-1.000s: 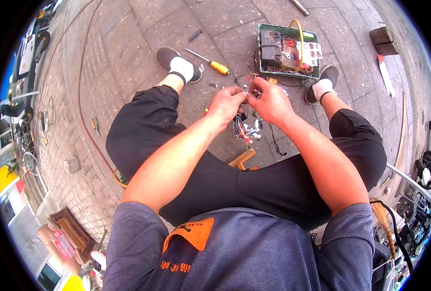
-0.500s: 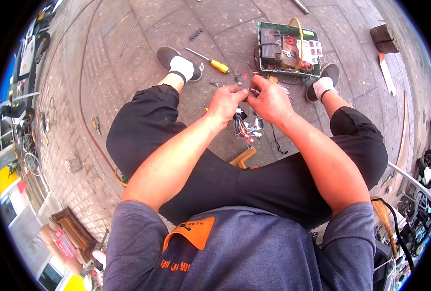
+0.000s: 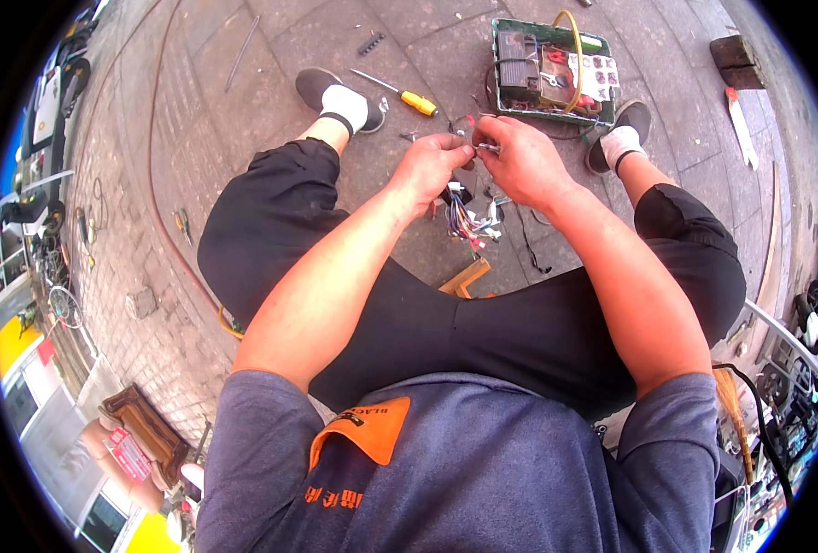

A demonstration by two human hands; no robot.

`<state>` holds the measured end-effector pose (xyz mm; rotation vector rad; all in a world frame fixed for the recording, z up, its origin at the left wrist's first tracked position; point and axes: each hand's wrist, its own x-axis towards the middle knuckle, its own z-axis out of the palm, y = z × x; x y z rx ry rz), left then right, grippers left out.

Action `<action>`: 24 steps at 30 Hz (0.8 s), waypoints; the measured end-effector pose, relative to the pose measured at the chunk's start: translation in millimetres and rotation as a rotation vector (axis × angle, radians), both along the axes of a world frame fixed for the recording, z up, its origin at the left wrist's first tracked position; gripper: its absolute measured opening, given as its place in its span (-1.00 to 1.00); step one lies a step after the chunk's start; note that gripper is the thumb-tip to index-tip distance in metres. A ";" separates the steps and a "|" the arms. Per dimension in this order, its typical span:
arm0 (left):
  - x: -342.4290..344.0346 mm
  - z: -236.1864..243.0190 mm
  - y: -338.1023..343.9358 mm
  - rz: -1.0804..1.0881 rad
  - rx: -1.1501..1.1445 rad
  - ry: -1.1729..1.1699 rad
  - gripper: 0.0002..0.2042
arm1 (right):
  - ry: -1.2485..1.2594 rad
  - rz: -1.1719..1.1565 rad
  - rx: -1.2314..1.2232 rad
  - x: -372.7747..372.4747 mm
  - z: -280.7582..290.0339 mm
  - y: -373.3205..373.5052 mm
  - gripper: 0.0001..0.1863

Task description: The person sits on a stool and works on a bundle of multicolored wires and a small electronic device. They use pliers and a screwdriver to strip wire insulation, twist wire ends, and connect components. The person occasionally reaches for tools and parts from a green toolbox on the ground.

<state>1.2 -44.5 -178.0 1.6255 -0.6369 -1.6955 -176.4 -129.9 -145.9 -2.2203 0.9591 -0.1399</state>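
Note:
I sit low over a paved floor with my knees apart. My left hand [image 3: 435, 164] and my right hand [image 3: 520, 158] meet between my knees, fingertips pinched together on the top of a bundle of coloured wires [image 3: 469, 219]. The bundle hangs down below both hands, with white and red connectors at its ends. What exactly sits between my fingertips is too small to tell.
A green tray [image 3: 499, 69] with a black box, a yellow cable and small parts lies ahead by my right foot. A yellow-handled screwdriver [image 3: 407, 95] lies near my left foot. A wooden piece [image 3: 464, 276] sits under me. Parked bicycles and cables line the left edge.
Both hands stay pinched on the wire bundle; the fingers have shifted slightly and the bundle hangs a bit differently. Nothing was let go.

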 end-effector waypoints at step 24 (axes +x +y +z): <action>-11.3 -9.2 0.2 -0.035 -0.145 -0.124 -0.79 | 0.019 -0.363 0.419 -0.3 -28.2 3.8 -0.45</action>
